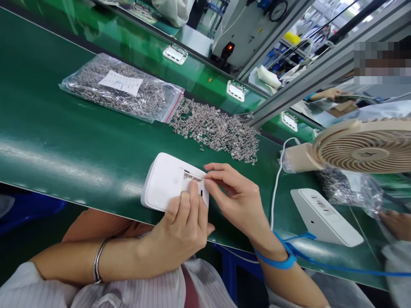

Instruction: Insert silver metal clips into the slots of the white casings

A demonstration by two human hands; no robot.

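Head view: white plastic housing, centre of frame. Our left hand, fingers bunched, touches its recess; our right hand narrows to a pinch; contents of both unclear. We'd brace firmly, press squarely.

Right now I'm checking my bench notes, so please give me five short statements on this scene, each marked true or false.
1. The left hand has fingers on the white device. True.
2. The blue strap circles the left hand's wrist. False: the blue strap circles the wrist of the right hand.
3. The loose metal parts lie beside the plastic bag. True.
4. The fan is black. False: the fan is beige.
5. The bench top is green. True.
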